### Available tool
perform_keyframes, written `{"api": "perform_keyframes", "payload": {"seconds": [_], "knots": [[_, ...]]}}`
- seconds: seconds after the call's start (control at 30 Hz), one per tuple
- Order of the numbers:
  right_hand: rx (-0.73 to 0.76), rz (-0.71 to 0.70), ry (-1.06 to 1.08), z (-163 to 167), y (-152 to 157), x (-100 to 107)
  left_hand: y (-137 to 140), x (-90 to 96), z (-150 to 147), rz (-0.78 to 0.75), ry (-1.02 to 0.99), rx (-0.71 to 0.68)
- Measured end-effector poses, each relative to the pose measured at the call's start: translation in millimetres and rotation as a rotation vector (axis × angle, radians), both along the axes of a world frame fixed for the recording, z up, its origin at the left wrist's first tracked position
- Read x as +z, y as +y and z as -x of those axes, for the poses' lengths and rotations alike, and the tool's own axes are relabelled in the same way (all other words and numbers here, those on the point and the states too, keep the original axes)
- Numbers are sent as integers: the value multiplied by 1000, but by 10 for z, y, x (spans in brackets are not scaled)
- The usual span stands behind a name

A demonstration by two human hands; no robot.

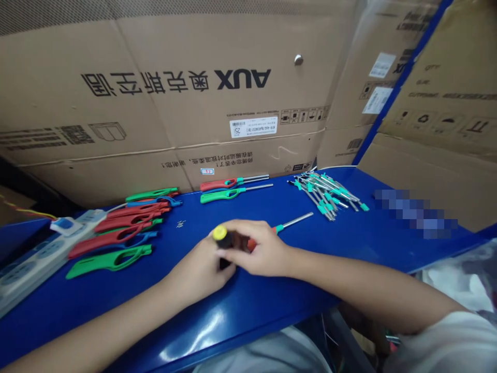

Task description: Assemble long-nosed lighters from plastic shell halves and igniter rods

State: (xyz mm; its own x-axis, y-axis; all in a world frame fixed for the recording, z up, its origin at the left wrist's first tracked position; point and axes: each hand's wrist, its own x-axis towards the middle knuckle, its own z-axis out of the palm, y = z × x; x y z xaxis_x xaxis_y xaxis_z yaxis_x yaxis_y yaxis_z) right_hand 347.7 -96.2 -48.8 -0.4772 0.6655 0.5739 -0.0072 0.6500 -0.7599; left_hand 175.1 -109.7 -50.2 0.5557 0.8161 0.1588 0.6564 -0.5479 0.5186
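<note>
One red lighter [251, 244] lies at my hands over the blue bench [217, 324], its metal tube pointing away to the right. A black-and-yellow tool handle [221, 235] stands beside it, yellow end up. My right grip [258, 248] is clamped on that handle, thumb against fingers. My left grip [207, 256] is curled next to it; its fingers are hidden, so I cannot tell what they close on. My hands obstruct most of the red body and the tool's lower end.

Beyond: a red lighter and a green one, tubes fitted, lie near the cardboard panel [147, 124]. The panel is printed upside down: "AUX", "奥克斯空调", plus a white label [254, 127] reading "25". A small tag [207, 171] is too small to read surely.

Right: a pile of metal tubes [328, 194] with teal collars. Left: a row of coloured lighter bodies [116, 235] beside a white power strip [46, 254].
</note>
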Motion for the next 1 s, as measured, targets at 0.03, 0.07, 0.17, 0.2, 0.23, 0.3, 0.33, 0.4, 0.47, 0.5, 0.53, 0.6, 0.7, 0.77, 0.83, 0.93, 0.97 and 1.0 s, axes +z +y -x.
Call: {"api": "perform_keyframes", "payload": {"seconds": [0.03,0.07,0.17,0.2,0.23,0.3,0.33,0.4,0.47,0.5,0.53,0.6,0.7,0.77,0.83,0.93,0.97,1.0], "knots": [[-12,76,67,-8,22,26,20,5,-14,-2,33,15],[-16,149,139,-33,55,69,42,18,-21,-3,75,24],[-72,228,338,-190,189,260,121,82,-18,-10,213,35],[-111,193,369,-262,247,324,149,102,-15,-11,259,38],[-169,141,387,-340,312,378,174,115,-16,-15,302,43],[-275,60,367,-507,473,436,216,108,-38,-33,348,35],[-332,36,347,-590,567,437,233,87,-61,-47,345,18],[-449,19,288,-752,774,388,269,23,-127,-75,310,-30],[-547,48,243,-900,982,295,326,-41,-193,-105,292,-78],[-592,69,209,-968,1076,244,372,-62,-214,-116,283,-109],[-641,83,160,-1032,1160,195,434,-71,-222,-126,276,-140],[-741,38,-5,-1139,1285,119,607,-50,-182,-175,252,-181],[-812,-94,-188,-1235,1359,66,966,41,10,-335,199,-133],[-806,-140,-227,-1251,1350,52,1221,101,188,-395,182,-47],[-784,-185,-340,-1241,1324,35,1444,137,355,-402,187,-6],[-746,-231,-584,-1215,1290,-13,1668,133,525,-386,201,14],[-735,-234,-651,-1211,1285,-32,1713,118,556,-375,209,15],[-725,-229,-699,-1209,1281,-51,1747,99,577,-363,216,13]]}}
